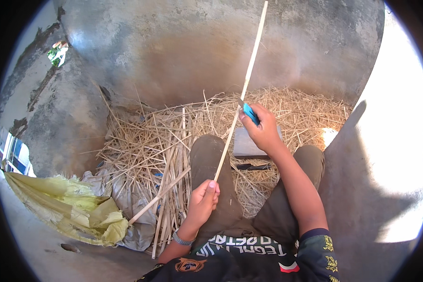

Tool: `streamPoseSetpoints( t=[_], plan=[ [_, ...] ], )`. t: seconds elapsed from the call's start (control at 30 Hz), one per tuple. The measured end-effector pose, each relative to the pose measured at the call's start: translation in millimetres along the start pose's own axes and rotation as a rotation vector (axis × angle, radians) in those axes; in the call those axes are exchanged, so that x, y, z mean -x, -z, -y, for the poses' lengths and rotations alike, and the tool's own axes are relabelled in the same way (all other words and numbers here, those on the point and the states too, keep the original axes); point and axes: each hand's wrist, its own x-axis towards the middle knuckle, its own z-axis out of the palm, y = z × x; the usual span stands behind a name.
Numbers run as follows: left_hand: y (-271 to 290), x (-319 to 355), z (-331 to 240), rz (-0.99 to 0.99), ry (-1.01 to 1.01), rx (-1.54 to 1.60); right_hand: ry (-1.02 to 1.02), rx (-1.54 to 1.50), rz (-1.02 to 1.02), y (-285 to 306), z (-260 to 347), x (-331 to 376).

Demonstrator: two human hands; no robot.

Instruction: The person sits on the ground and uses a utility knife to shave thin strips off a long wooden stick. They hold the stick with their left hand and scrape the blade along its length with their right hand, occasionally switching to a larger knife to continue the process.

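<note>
A long, thin, pale strip [229, 141], which looks like split bamboo, slants up from my lap toward the wall. Its lower end is gripped in my left hand [203, 202], thumb along the top, above my left knee. Farther up, my right hand [261, 124] is closed around the blue handle of a utility knife [251, 114]. The knife's short blade lies against the strip about midway along it. Below my right hand, between my knees, sits a grey block [250, 142]; a dark object [254, 167] lies just in front of it.
Loose shavings and thin strips [291, 113] heap up along the concrete wall [211, 51]. Longer strips [174, 174] lie beside my left leg. A frayed yellow sack [75, 207] spreads at the left. Sunlight falls on the floor [399, 188] at the right.
</note>
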Motion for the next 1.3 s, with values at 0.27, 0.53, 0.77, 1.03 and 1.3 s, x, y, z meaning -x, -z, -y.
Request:
streamPoseSetpoints(
  t=[0.27, 0.53, 0.77, 1.03, 1.3],
  plan=[
    [-1.7, -28.0, -14.6, -0.029, -0.045, 0.012, 0.054, 0.275, 0.202, -28.0, -9.2, 30.6],
    [-13.8, -44.6, -26.3, -0.051, -0.147, -0.102, 0.172, 0.487, 0.060, -47.4, 8.9, 29.2],
    [-39.2, -8.6, -6.7, -0.098, -0.334, -0.659, -0.316, 0.737, 0.056, -5.9, -29.1, -6.7],
    [-32.1, -12.1, -26.2, -0.189, -0.396, -0.876, -0.019, 0.535, 0.119, -0.9, -9.0, 13.9],
    [-30.0, 19.0, -17.9, -0.264, -0.456, -1.038, -0.163, 0.654, 0.059, 16.5, -15.5, 3.7]
  ],
)
